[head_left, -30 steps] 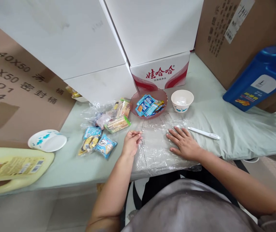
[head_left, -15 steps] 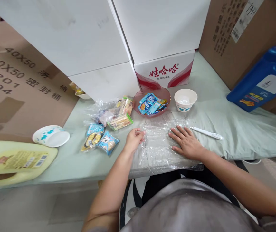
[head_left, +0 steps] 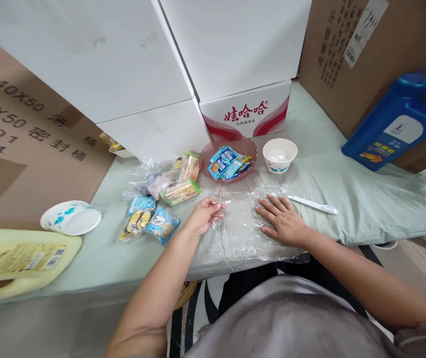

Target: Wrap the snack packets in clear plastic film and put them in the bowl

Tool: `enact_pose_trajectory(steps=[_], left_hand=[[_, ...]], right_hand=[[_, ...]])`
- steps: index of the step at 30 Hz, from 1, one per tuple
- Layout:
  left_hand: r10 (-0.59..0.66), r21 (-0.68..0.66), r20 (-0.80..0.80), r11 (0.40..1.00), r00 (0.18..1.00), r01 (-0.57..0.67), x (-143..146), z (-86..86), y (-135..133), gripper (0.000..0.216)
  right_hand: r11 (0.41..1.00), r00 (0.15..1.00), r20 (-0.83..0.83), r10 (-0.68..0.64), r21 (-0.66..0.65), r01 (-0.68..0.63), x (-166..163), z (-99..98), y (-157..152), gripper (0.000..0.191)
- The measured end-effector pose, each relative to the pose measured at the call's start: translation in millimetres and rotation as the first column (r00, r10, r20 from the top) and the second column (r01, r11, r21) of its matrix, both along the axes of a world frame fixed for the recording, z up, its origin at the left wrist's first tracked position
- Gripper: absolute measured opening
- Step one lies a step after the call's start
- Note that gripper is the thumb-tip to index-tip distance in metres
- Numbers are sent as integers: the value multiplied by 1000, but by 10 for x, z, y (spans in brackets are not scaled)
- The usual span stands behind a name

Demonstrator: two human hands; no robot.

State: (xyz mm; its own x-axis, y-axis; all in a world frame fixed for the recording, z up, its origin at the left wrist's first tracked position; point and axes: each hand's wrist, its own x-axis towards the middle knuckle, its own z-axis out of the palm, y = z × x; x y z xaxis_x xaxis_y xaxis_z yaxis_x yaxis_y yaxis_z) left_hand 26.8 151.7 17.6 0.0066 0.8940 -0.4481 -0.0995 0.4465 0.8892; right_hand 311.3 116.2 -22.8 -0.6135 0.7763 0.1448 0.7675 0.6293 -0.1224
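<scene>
A clear plastic bag (head_left: 237,233) lies spread over the cloth in front of me, wrinkled at its edges. At its left edge, my left hand (head_left: 206,216) has thumb and fingers pinched together on the thin film. My right hand (head_left: 283,221) rests flat on the bag's right part, fingers spread. Just beyond the bag stands a pink glass bowl (head_left: 248,171) holding several blue snack packets (head_left: 225,161). To the right of my right hand lies a white box cutter (head_left: 313,205). Left of my left hand are wrapped snacks (head_left: 181,191), among them a blue packet (head_left: 162,225).
A paper bowl (head_left: 280,155) stands upright behind the bag; another bowl (head_left: 71,218) lies tipped at left. A yellow jug (head_left: 22,261) lies front left, and a blue bottle (head_left: 391,124) leans at right. Cartons (head_left: 252,112) wall off the back, with large brown boxes (head_left: 22,129) at both sides.
The view has shifted slightly to the right. My left hand has moved a little rightward over the bag, still pinching its film. My right hand stays flat in place.
</scene>
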Motion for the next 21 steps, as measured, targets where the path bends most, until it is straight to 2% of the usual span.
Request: enact_pose_trajectory(steps=[4, 8, 11, 14, 15, 16, 17, 18, 19, 20, 21], left_hand=[[57, 94, -132, 995, 990, -45, -78, -98, 0, 49], [114, 160, -245, 984, 963, -76, -219, -144, 20, 45], [197, 236, -342, 964, 919, -119, -370, -134, 12, 38], [312, 340, -427, 925, 849, -169, -473, -86, -112, 27], [323, 398, -471, 908, 821, -129, -480, -67, -191, 22], [296, 460, -528, 887, 796, -24, -471, -49, -288, 17], [226, 512, -604, 845, 764, 155, -449, -34, -397, 13], [113, 520, -693, 763, 712, 384, -418, -26, -515, 11], [-8, 480, -775, 643, 632, 597, -385, -24, -636, 15], [-109, 411, -838, 520, 535, 749, -354, -31, -753, 23], [-173, 337, -879, 433, 444, 836, -333, -45, -862, 32]], right_hand=[[1000, 1000, 7, 8, 5, -8, 4, -6, 0, 59], [1000, 1000, 14, 7, 11, -8, 12, -28, 4, 60], [1000, 1000, 9, 13, 17, -13, 17, -44, 9, 59], [1000, 1000, 10, 15, 22, -15, 20, -53, 12, 59], [1000, 1000, 12, 15, 21, -15, 20, -54, 12, 59], [1000, 1000, 14, 15, 20, -15, 19, -54, 11, 59], [1000, 1000, 15, 14, 19, -15, 18, -52, 10, 59], [1000, 1000, 15, 14, 16, -14, 15, -46, 8, 59], [1000, 1000, 16, 11, 11, -11, 11, -35, 4, 59], [1000, 1000, 17, 8, 3, -8, 6, -19, 0, 59], [1000, 1000, 19, 5, -8, -5, -1, 3, -3, 59]])
